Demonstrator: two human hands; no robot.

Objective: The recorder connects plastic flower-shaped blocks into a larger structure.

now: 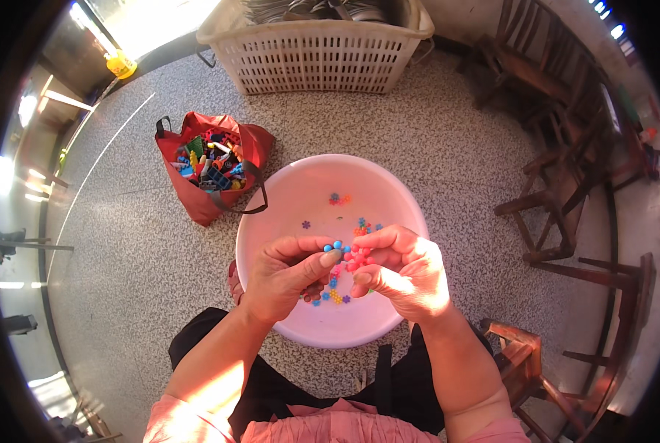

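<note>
Two-handed fingertip assembly

The left hand (280, 279) grips a blue flower-shaped piece (338, 245) between thumb and fingers; the right hand (412, 277) pinches a pinkish-red piece (358, 258) in the same manner. Both pieces are held close together above the pink basin (380, 193); whether they are linked or merely touching cannot be told. Inside the basin lie loose pieces, among them a purple flower (306, 224) and a yellow piece (335, 296). A red bag (195, 198) of mixed toy parts stands just beside it. For a sound joint, as judged here, each piece is best held by its outer knobs, leaving the facing edges clear; the left hand should serve as steady support while the right aligns, then presses straight without twisting. Working low over the basin would catch any slipped piece
</note>
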